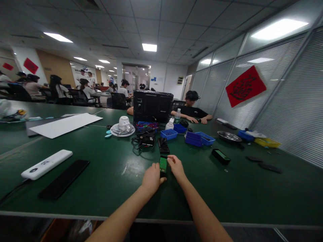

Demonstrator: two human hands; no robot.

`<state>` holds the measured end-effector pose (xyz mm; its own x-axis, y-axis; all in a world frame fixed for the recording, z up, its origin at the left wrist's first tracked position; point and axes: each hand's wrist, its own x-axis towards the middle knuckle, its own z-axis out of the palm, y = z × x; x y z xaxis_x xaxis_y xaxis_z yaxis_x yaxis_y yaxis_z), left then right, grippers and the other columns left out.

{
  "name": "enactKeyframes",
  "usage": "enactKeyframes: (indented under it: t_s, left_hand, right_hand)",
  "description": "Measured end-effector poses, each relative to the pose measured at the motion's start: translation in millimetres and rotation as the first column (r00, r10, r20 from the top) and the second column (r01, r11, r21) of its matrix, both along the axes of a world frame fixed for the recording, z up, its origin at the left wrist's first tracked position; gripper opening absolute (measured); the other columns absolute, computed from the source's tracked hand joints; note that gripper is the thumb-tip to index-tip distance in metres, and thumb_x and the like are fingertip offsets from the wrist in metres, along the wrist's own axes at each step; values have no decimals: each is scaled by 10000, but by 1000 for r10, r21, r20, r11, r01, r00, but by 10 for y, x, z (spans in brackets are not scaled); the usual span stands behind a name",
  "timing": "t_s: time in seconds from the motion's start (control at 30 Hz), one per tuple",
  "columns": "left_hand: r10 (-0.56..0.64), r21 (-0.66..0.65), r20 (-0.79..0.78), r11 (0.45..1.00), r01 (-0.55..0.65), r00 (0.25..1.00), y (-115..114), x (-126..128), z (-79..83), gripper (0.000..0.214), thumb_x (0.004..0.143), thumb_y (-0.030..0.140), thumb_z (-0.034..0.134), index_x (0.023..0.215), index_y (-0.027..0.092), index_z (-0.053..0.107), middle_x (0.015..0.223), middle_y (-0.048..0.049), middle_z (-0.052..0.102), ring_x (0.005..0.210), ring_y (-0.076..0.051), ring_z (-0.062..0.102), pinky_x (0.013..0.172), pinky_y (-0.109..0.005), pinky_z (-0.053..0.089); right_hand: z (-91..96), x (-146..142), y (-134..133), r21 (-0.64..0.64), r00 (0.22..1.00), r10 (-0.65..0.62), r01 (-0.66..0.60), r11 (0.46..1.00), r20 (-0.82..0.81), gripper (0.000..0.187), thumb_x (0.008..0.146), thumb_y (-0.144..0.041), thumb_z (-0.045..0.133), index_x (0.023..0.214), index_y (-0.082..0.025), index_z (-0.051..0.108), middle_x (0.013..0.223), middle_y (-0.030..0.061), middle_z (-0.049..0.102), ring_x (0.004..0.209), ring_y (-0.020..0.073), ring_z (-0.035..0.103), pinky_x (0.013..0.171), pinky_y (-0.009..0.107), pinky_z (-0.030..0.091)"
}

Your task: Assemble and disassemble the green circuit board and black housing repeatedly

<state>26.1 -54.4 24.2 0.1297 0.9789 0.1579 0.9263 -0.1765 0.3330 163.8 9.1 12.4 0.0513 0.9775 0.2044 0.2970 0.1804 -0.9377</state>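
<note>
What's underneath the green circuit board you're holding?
A black piece shows at the near and far edges of the green circuit board, between the left hand and right hand. The board covers its middle; I cannot identify it.

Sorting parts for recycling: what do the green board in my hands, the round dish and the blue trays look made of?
The green board, pinched between left hand and right hand: likely fibreglass circuit board, matte green with faint lighter marks. The round dish: probably steel, grey with a bright sheen. The blue trays: apparently plastic, uniform saturated colour, thin straight walls.
</note>
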Motion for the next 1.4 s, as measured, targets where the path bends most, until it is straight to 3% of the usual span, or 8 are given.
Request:
enactKeyframes:
  t_s: [0.1,0.2,0.33,0.43,0.77,0.93,1.13,1.4]
  left_hand:
    - [-118,47,20,992,117,993,-1,3,-86,579,651,399,664,1141,169,458,1038,-87,550,973,-238,526,813,-311,406]
    - [-204,83,114,977,195,972,34,-87,-186,464,711,329,602,1142,200,485,1049,-66,562,990,-208,517,855,-297,388]
    - [-122,66,330,992,106,936,135,-197,-265,350,754,206,496,1103,190,518,991,-46,590,855,-150,558,797,-265,411]
    - [-66,29,413,998,59,909,181,-211,-275,352,753,204,476,1101,182,523,962,-36,596,723,-124,558,757,-263,426]
    - [-71,2,446,997,79,892,137,-198,-237,344,771,289,462,1093,191,534,948,-23,608,652,-111,540,696,-249,428]
    - [-54,-31,442,997,76,895,118,-186,-184,338,775,279,458,1094,193,535,952,-21,606,644,-100,532,688,-234,420]
    - [-59,-36,426,996,82,903,126,-188,-206,341,782,285,455,1102,193,530,963,-24,603,634,-92,526,683,-226,411]
    - [-68,-38,404,995,91,912,128,-188,-201,345,778,279,466,1106,193,530,957,-21,604,651,-96,536,673,-219,409]
  right_hand:
    - [30,2,-58,107,963,-83,57,993,257,364,760,-427,456,980,-163,573,852,51,594,719,160,560,659,272,442]
    - [67,-50,-172,137,824,-158,98,986,545,388,752,-423,492,1065,-203,555,1006,70,558,892,193,538,725,284,420]
    - [80,-140,-278,99,639,-123,74,992,760,434,729,-364,528,1147,-252,500,1056,70,524,975,219,508,731,295,406]
    - [101,-95,-245,53,596,-109,111,992,795,429,751,-337,497,1171,-256,472,1058,77,519,965,219,518,732,298,402]
    - [275,516,30,-198,695,-123,364,910,709,438,810,-426,395,1181,-217,495,1092,93,568,945,224,558,725,297,421]
    - [253,571,30,-92,595,-209,435,896,776,480,816,-423,385,1230,-199,473,1150,118,535,1039,260,496,785,336,407]
    - [141,492,6,-21,551,-189,351,936,813,560,778,-434,476,1278,-192,411,1146,141,518,1025,272,492,777,357,411]
    - [17,920,219,-157,818,-279,404,901,503,439,787,-399,448,1135,-159,564,1088,96,602,951,210,573,769,283,427]
